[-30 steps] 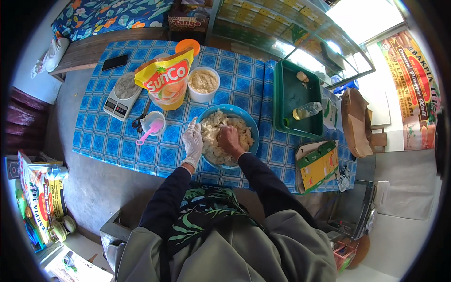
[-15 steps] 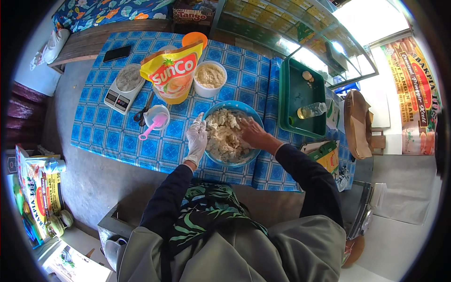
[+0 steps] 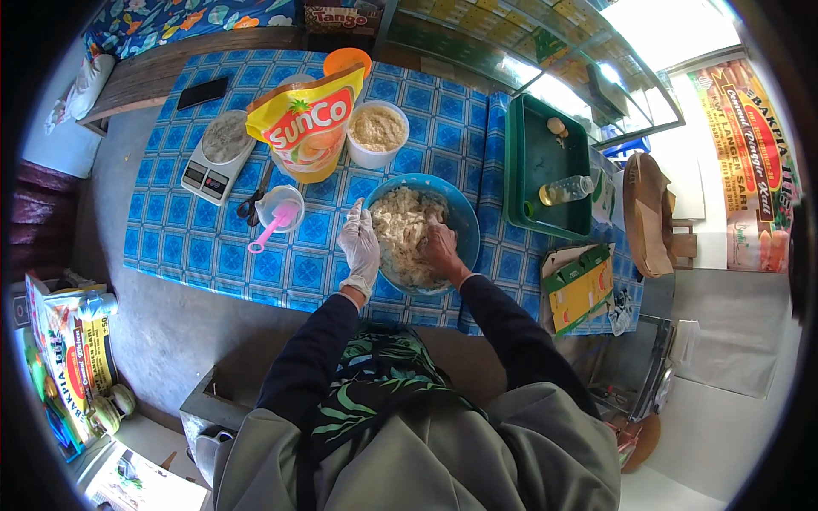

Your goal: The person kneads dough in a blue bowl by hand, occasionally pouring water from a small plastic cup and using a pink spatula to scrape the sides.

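Observation:
A blue bowl at the table's front holds pale, lumpy dough. My left hand, in a thin whitish glove, grips the bowl at its left rim, fingers pointing away from me. Bare, my right hand is down inside the bowl, its curled fingers pressed into the dough; the fingertips are partly hidden there. Left of the bowl stands a small white cup with a pink spoon resting in it. Behind the bowl is a white tub of pale crumbly powder.
A yellow and red pouch stands upright beside the tub. Farther left are dark scissors, a kitchen scale bearing a container of white powder, and a black phone. At right, a green tray contains a bottle.
My right hand has moved left and nearer to me within the bowl, working the dough. The left hand stays at the rim. The view has shifted slightly.

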Motion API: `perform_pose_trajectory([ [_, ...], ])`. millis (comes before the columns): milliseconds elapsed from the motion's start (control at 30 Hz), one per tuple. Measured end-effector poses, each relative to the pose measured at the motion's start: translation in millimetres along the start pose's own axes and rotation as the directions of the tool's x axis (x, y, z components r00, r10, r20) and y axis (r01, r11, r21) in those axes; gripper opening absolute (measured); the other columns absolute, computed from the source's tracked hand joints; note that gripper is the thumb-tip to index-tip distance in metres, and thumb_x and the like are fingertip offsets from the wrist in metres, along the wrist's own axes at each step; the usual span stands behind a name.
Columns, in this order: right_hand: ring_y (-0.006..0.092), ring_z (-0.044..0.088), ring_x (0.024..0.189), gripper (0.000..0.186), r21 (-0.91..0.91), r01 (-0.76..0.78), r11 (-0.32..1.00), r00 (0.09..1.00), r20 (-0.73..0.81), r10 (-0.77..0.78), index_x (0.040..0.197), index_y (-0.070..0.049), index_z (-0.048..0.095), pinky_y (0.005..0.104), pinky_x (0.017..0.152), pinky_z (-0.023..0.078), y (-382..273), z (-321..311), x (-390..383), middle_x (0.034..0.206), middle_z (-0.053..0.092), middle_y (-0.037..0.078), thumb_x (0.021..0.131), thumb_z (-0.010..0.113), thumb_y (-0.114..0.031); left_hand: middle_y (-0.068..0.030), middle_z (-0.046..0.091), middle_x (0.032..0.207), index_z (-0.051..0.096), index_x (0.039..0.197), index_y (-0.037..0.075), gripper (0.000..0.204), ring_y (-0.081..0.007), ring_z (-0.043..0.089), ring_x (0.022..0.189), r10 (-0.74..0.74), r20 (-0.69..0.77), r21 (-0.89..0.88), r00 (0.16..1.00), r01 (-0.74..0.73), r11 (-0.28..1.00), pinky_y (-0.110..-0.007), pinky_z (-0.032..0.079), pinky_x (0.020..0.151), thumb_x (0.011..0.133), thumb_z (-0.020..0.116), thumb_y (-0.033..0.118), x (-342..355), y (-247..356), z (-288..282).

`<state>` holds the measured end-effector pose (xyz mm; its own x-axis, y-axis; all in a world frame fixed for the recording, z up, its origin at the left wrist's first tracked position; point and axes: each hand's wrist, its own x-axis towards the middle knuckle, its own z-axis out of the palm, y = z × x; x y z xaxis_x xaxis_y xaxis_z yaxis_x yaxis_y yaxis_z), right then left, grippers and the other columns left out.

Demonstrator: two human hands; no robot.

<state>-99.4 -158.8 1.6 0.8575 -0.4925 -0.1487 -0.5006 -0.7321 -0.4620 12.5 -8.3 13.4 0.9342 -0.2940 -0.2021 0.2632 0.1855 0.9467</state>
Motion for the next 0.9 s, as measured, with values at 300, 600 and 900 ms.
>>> perform_pose_trajectory([
  [300,0.0279,0.061,0.095,0.024,0.782,-0.230,0.579,0.973,0.177,0.148,0.108,0.002,0.059,0.0380,0.081,0.050,-4,-7,-15,0.104,0.059,0.016,0.088,0.056,-0.010,-0.0116,0.043,0.142,0.043,0.136,-0.011,0.041,-0.0138,0.039,0.131,-0.177,0.051,-0.636,0.983,0.168,0.753,-0.029,0.027,0.117,0.104,0.041,0.014,-17,-2,-12],
  [600,0.0233,0.062,0.100,0.044,0.832,-0.129,0.540,0.983,0.035,0.180,0.126,0.003,0.051,0.0383,0.087,0.053,-65,-30,-44,0.118,0.060,0.011,0.084,0.065,0.002,-0.0082,0.053,0.128,0.047,0.135,-0.008,0.038,-0.0104,0.045,0.122,-0.242,0.033,-0.715,0.970,0.193,0.672,-0.028,0.029,0.115,0.103,0.045,0.011,-15,-11,-12],
  [900,0.0399,0.053,0.099,0.043,-0.079,0.473,0.877,0.846,0.317,-0.428,0.105,0.000,0.062,0.0507,0.092,0.037,-57,-15,-49,0.097,0.061,0.021,0.063,0.068,-0.009,-0.0076,0.053,0.131,0.050,0.132,-0.007,0.035,-0.0108,0.047,0.120,-0.248,0.020,-0.756,0.969,0.177,0.631,-0.027,0.031,0.112,0.101,0.049,0.010,-18,-12,-8],
])
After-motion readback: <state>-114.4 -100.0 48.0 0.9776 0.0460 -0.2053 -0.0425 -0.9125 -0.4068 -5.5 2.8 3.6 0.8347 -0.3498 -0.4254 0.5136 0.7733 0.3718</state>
